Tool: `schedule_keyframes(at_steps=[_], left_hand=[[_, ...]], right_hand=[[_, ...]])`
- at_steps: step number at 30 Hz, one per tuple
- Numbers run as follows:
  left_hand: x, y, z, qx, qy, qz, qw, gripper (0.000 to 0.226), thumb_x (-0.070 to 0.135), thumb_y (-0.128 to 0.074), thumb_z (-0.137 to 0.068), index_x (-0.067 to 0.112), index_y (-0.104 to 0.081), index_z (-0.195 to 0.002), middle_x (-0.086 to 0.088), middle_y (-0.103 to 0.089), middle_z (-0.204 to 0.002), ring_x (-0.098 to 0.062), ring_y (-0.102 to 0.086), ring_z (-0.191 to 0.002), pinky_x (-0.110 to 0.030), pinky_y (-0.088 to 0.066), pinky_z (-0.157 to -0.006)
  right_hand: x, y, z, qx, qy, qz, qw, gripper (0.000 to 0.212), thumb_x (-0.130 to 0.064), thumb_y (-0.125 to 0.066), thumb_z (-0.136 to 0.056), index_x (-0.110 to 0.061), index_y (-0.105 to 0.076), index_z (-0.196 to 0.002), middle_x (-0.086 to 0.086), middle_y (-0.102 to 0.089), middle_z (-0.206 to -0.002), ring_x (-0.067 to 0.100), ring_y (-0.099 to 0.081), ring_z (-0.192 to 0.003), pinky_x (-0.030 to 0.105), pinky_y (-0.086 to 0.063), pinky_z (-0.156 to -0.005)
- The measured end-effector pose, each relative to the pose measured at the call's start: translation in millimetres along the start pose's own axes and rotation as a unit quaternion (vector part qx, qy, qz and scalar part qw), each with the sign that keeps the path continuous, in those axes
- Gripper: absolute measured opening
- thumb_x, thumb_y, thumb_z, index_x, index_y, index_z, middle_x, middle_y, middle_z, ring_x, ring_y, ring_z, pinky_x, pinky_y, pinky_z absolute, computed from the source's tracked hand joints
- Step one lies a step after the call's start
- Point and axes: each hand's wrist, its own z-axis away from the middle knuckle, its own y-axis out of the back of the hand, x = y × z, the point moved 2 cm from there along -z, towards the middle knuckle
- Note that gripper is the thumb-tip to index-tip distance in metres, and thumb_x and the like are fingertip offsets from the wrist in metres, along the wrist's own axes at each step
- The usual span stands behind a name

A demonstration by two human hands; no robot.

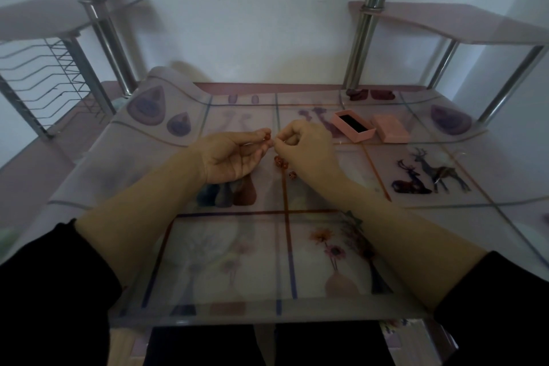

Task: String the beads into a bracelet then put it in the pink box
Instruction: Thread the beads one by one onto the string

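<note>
My left hand (230,156) pinches a small red bead (267,137) between thumb and forefinger above the table's middle. My right hand (306,147) sits just right of it, fingertips pinched together almost touching the bead; the thin cord in them is too fine to see clearly. A few loose red beads (280,162) lie on the table below the two hands, one more (292,174) slightly nearer. The open pink box (353,125) with a dark lining stands at the back right, its pink lid (390,128) lying beside it.
The glass tabletop (267,246) covers printed pictures of deer, flowers and drops. Two chrome posts (364,38) rise at the back, carrying pink side shelves. A wire rack (44,80) hangs at the far left. The front edge lies close to my body.
</note>
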Motion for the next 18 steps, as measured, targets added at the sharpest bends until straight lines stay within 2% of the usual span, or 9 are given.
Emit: schedule_keyframes(at_steps=[3, 8, 18], left_hand=[[-0.7, 0.3, -0.7, 0.001, -0.004, -0.003, 1.000, 0.030, 0.007, -0.068, -0.079, 0.005, -0.069, -0.109, -0.008, -0.074, -0.085, -0.009, -0.069, -0.069, -0.016, -0.055, -0.057], [-1.9, 0.6, 0.1, -0.007, -0.009, -0.010, 1.000, 0.025, 0.005, -0.070, -0.071, 0.006, -0.072, -0.096, -0.007, -0.074, -0.081, -0.009, -0.069, -0.067, -0.016, -0.055, -0.056], [-2.1, -2.7, 1.4, 0.004, -0.013, -0.008, 1.000, 0.025, 0.007, -0.069, -0.074, 0.003, -0.071, -0.099, -0.010, -0.074, -0.082, -0.010, -0.070, -0.066, -0.016, -0.055, -0.054]], right_hand=[[-0.8, -0.7, -0.2, -0.007, -0.003, 0.001, 1.000, 0.011, -0.022, -0.070, -0.084, -0.020, -0.065, -0.075, -0.012, -0.058, -0.054, 0.002, -0.058, -0.055, 0.022, -0.050, -0.059], [-3.5, 0.3, 0.1, -0.017, 0.000, -0.003, 1.000, 0.008, -0.022, -0.070, -0.085, -0.019, -0.067, -0.078, -0.011, -0.062, -0.063, 0.001, -0.059, -0.056, 0.023, -0.053, -0.059], [1.7, -0.4, 1.1, -0.022, -0.027, -0.038, 0.999, 0.005, -0.020, -0.069, -0.086, -0.015, -0.072, -0.087, -0.009, -0.067, -0.071, 0.001, -0.060, -0.057, 0.024, -0.054, -0.059]])
